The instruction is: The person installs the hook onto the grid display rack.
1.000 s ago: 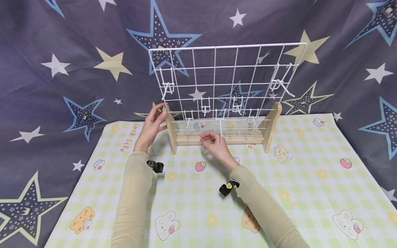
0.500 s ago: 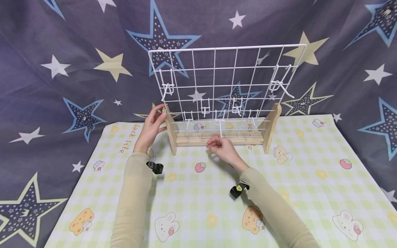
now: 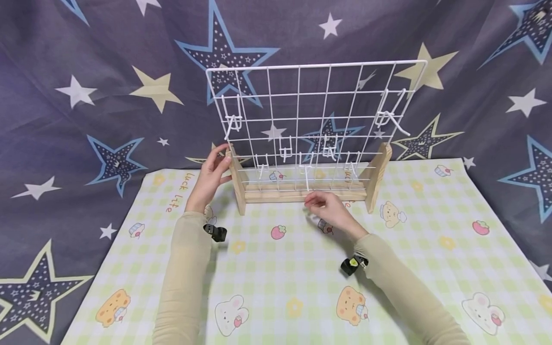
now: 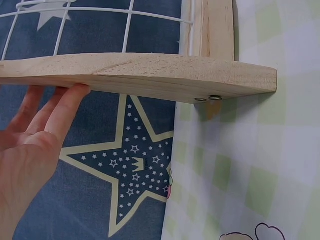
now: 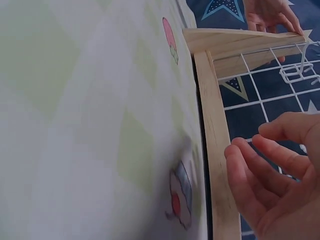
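A white wire grid rack stands upright between two wooden side panels, joined low down by a wooden crossbar. Several white wire hooks, among them one at the upper right, hang from the grid. My left hand holds the left side panel near its top, thumb at the front edge; in the left wrist view its fingers touch the panel's outer face. My right hand is just in front of the crossbar, fingers loosely curled with nothing visible between them. Whether its fingertips touch the bar is unclear.
A green-and-white checked cloth with printed animals and fruit covers the table. Behind the rack hangs a dark curtain with stars. The right side panel stands to the right of my right hand.
My right hand has moved right along the front of the crossbar, from left of its middle to right of it. My left hand and the rack look unchanged.
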The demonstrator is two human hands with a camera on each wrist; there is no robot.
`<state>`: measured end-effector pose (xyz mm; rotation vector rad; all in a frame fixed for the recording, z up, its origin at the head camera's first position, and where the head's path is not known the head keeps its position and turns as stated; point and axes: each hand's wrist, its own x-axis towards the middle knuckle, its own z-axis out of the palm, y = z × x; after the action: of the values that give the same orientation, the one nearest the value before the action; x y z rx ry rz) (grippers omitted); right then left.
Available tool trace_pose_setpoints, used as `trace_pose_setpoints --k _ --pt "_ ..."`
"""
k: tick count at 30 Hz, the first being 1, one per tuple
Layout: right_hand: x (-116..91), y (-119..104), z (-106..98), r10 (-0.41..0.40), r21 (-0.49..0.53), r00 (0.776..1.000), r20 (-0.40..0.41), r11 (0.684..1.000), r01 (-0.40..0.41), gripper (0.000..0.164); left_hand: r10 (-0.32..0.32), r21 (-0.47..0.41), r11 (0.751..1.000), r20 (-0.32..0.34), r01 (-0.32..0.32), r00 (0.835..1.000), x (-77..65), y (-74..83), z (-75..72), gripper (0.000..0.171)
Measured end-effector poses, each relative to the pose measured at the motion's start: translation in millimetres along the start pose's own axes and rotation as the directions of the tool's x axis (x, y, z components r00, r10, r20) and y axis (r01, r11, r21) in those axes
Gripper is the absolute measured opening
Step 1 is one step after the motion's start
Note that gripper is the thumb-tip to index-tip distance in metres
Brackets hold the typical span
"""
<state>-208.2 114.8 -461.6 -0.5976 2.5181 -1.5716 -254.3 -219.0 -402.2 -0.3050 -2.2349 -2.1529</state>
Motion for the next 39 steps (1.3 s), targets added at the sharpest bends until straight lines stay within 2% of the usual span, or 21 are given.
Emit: trace_pose_setpoints --k 7,13,17,21,25,31,33,39 --pt "-10.0 3.0 -19.2 -0.07 -0.062 0.997 0.04 0.995 0.072 0.022 -0.021 -0.001 1.0 -0.009 0.021 1.0 -2.3 5.5 2.5 0.043" --pt "-17.8 3.8 -33.9 -0.09 -0.103 0.994 0.059 0.99 0.096 0.023 -0.015 0.03 0.999 -0.007 0.015 1.0 -11.8 22.0 10.1 0.047" --pt "-26.1 6.7 -43.0 -0.101 -0.136 0.993 0.058 0.985 0.108 0.022 -0.021 0.049 0.999 0.004 0.021 1.0 -13.8 24.7 11.3 0.05" --pt "-36.0 11.0 -52.3 -0.101 -0.153 0.993 0.059 0.982 0.109 0.022 0.016 0.088 0.996 0.009 -0.017 1.0 -15.0 23.1 11.6 0.051" --pt "-47.9 16.0 -62.4 -0.074 -0.171 0.996 0.039 0.982 0.08 0.022 0.055 0.12 0.991 0.02 -0.056 0.998 -18.3 19.1 11.9 0.053" --pt "-67.4 24.8 -78.5 -0.054 -0.223 0.998 -0.015 0.974 0.05 0.019 0.046 0.204 0.977 0.059 -0.057 0.997 -29.0 9.7 10.5 0.058" --pt "-72.6 27.4 -83.7 -0.058 -0.231 0.998 -0.03 0.972 0.05 0.018 0.048 0.24 0.969 0.065 -0.063 0.997 -30.7 1.5 6.6 0.057" --pt "-84.3 32.5 -97.8 -0.038 -0.262 0.996 -0.08 0.965 0.016 0.017 0.008 0.402 0.915 0.037 -0.022 0.999 -33.9 -29.0 -8.8 0.053"
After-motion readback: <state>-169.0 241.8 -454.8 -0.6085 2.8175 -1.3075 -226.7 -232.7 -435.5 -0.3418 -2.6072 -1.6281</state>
